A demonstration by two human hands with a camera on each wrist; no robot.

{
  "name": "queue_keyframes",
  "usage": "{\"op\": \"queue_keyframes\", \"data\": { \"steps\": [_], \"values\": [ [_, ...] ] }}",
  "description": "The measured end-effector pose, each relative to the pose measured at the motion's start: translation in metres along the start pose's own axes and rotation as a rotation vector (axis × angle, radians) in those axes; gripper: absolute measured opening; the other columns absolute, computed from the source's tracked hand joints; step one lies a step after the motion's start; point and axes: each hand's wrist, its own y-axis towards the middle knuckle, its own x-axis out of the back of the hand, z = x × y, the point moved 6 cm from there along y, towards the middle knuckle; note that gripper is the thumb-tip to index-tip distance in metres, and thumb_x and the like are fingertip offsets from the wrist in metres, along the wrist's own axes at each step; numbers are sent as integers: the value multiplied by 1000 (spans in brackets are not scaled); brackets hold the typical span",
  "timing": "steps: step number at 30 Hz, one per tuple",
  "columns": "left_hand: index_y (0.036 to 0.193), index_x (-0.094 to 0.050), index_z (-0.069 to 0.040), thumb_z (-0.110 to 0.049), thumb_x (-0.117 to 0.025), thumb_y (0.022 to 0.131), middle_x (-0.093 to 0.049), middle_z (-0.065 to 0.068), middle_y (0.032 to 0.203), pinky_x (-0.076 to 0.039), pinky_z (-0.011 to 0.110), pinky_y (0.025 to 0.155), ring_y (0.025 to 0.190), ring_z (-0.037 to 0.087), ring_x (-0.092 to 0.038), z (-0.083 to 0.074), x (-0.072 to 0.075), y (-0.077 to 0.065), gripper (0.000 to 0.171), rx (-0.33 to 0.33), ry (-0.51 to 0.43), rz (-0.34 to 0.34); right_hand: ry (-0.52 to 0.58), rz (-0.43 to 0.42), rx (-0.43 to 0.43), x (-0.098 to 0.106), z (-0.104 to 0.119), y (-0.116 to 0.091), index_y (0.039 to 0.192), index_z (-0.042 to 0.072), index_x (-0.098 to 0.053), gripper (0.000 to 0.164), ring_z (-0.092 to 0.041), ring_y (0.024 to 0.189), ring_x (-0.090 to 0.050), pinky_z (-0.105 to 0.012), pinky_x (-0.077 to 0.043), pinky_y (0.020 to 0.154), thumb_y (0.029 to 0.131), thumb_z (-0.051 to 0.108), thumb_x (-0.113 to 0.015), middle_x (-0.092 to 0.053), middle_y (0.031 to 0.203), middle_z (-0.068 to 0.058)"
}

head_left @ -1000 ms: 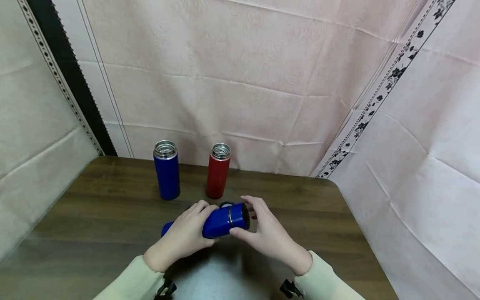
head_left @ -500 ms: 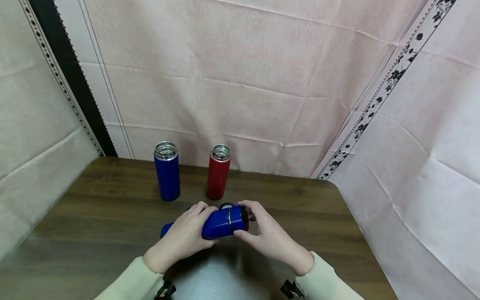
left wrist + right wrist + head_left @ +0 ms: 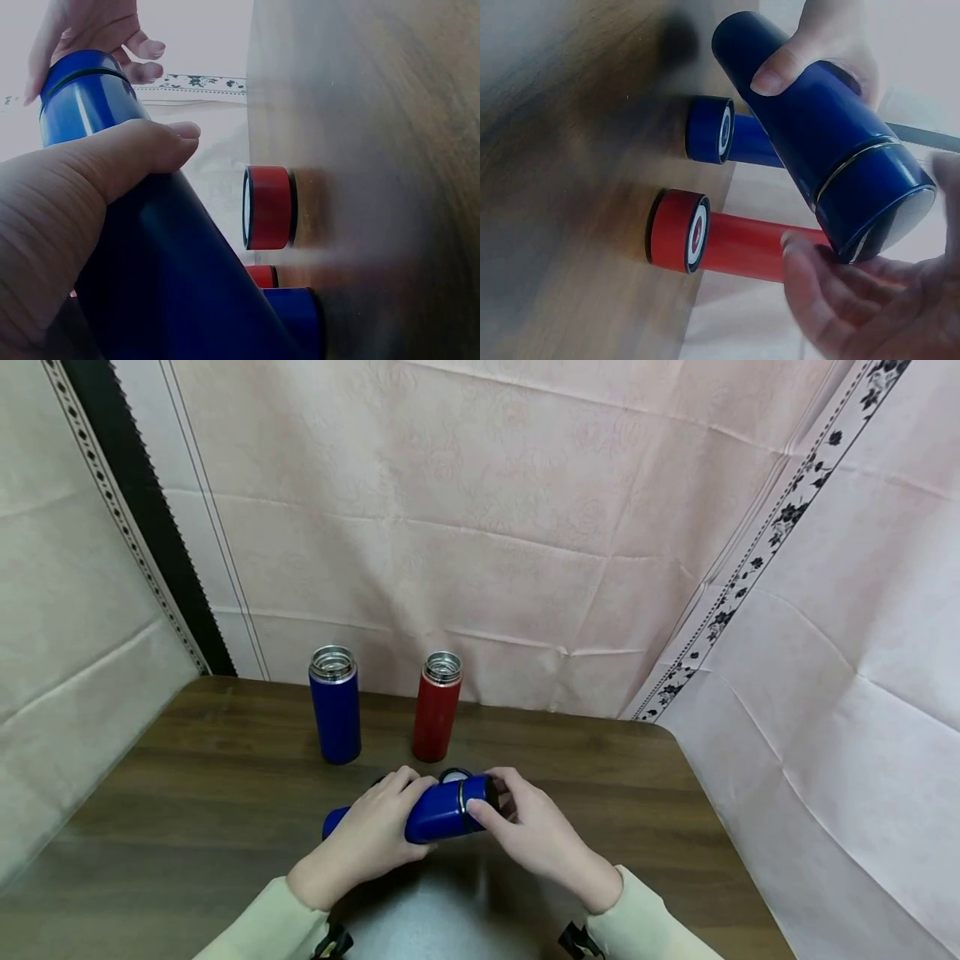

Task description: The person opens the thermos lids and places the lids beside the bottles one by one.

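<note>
A blue insulated bottle [image 3: 435,812] with a dark band below its lid [image 3: 874,191] is tilted over the table, lid end to the right. My left hand [image 3: 375,827] grips it round the body, thumb [image 3: 161,146] along its near side. At the lid, my right hand [image 3: 536,831] has its thumb on the near side and its fingers curled round the far side and below. Behind, a blue bottle [image 3: 335,714] and a red bottle [image 3: 437,714] stand upright, mouths uncovered. A red cap [image 3: 676,231] and a blue cap [image 3: 707,129] rest before them, mostly hidden in the head view.
The wooden table [image 3: 202,777] ends in a rounded corner at the back right. Pale cloth [image 3: 487,527] hangs behind it and along both sides, with a floral border strip at the right.
My right hand has closed in on the lid, its thumb now lying over the lid's near side. The left hand and the tilted bottle stay almost in place.
</note>
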Motion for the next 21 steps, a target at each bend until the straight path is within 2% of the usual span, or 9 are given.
{"op": "queue_keyframes", "data": {
  "steps": [4,8,12,16,21],
  "values": [
    [134,-53,-18,-40,-87,68,-52,-3,114,-47,51,93,104,19,-53,1,-2,-1,78,-7,16,7,12,34,58,-1,2,-2,138,26,-40,61,-13,92,-59,-28,-52,75,88,56,-61,-56,114,3],
    [134,-53,-18,-39,-88,67,-52,-3,113,-47,51,93,103,19,-53,2,-2,-1,78,-3,16,6,2,56,129,-1,5,-5,141,31,-34,67,-15,102,-55,-35,-53,80,86,51,-67,-52,120,4],
    [134,-53,-17,-40,-87,68,-52,-2,114,-47,51,92,104,20,-53,1,-3,-1,78,-9,8,10,15,63,105,-1,5,-3,142,35,-32,70,-16,102,-55,-35,-53,79,84,57,-67,-49,128,5],
    [135,-53,-17,-40,-87,68,-52,-2,114,-46,53,93,105,20,-53,1,-2,-2,79,-18,15,9,6,65,84,0,5,2,141,31,-36,72,-17,97,-58,-27,-53,77,82,60,-66,-49,130,5],
    [135,-53,-17,-39,-88,68,-52,-1,115,-46,52,93,104,21,-53,1,-1,-2,79,-42,39,0,-87,88,100,2,6,3,139,25,-43,73,-14,98,-58,-30,-54,78,80,61,-68,-53,124,6]
  ]
}}
